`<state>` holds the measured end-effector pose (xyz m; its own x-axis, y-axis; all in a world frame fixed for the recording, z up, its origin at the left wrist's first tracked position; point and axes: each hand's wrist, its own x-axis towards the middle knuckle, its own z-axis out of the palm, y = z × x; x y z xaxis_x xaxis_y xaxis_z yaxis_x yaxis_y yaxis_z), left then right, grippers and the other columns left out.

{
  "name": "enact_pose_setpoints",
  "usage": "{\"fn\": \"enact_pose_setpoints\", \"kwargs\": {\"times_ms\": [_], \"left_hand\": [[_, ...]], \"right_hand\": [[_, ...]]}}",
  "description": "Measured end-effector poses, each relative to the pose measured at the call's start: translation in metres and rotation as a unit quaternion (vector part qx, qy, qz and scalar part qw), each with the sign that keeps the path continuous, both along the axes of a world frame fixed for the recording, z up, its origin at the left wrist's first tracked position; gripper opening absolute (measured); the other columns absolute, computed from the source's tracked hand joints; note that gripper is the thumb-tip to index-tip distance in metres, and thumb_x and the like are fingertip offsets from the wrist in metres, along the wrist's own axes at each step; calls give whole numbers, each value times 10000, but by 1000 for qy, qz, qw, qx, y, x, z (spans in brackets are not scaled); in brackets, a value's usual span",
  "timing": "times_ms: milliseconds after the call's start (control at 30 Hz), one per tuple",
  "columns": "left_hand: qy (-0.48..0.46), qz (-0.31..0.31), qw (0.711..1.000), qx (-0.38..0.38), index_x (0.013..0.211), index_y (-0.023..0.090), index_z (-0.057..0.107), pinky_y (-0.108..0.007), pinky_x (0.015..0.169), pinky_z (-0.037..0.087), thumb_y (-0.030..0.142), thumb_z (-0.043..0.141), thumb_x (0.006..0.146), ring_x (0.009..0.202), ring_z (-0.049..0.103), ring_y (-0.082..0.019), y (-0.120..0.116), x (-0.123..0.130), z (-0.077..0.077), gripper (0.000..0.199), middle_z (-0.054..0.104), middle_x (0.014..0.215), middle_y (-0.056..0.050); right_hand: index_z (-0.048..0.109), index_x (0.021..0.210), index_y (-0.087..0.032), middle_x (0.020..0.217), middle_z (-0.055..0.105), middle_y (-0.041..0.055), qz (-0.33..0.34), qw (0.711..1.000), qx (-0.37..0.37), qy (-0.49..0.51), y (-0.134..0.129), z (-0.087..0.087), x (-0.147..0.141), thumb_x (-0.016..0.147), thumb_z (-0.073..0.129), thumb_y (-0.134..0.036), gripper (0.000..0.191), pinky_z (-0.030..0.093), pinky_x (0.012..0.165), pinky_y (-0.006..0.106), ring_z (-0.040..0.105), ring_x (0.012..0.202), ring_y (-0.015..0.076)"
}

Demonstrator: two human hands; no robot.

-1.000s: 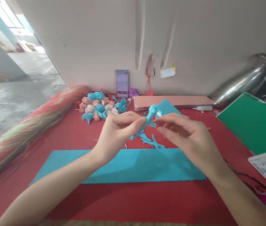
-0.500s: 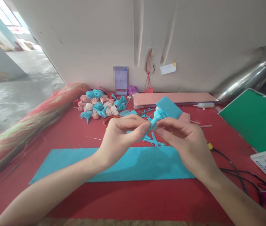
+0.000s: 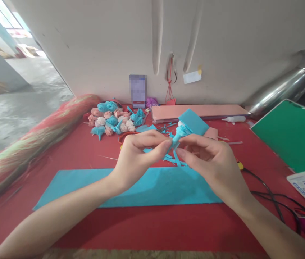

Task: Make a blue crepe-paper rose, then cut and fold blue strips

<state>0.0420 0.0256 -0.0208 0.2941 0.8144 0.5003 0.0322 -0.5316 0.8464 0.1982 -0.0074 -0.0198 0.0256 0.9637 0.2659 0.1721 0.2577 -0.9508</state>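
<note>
A light-blue crepe paper flower (image 3: 180, 133) hangs above the red table, its narrow twisted base pointing down toward me. My left hand (image 3: 141, 153) pinches that base between thumb and forefinger. On the other side, my right hand (image 3: 209, 156) has its forefinger and thumb tips closed in on the same base, with a small gap showing between them. The fingertips hide part of the base. Beneath both forearms lies a long flat strip of blue paper (image 3: 152, 189). Blue paper scraps (image 3: 175, 160) are scattered just beyond the hands, and a folded blue paper piece (image 3: 194, 121) lies behind the flower.
Finished blue, pink and white paper flowers (image 3: 112, 120) are heaped at back left, near a propped phone (image 3: 137, 91). Pink paper (image 3: 198, 112) and a small glue bottle (image 3: 235, 119) lie along the wall. A green board (image 3: 292, 135) and black cables (image 3: 271, 198) occupy the right.
My right thumb has shifted slightly down and away from its forefinger at the flower's base. My left hand keeps its pinch almost unmoved.
</note>
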Motion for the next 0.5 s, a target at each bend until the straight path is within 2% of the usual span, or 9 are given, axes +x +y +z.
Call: {"fn": "enact_pose_setpoints", "kwargs": {"times_ms": [200, 500], "left_hand": [[4, 7, 1000, 13, 506, 186, 618, -232, 565, 497, 131, 609, 797, 604, 587, -115, 1, 0, -1, 297, 651, 615, 15], [5, 1, 1000, 9, 538, 187, 643, -210, 575, 495, 123, 613, 796, 604, 578, -102, 0, 1, -3, 268, 641, 615, 22]], "right_hand": [[672, 698, -202, 617, 626, -42, -15, 1000, 5, -7, -1, 0, 0, 716, 677, -233, 36, 382, 409, 146, 507, 523, 60], [655, 666, -187, 545, 555, -54, -20, 1000, -8, -20, -2, 2, -2, 727, 653, -222, 71, 349, 382, 124, 432, 466, 37]]}}
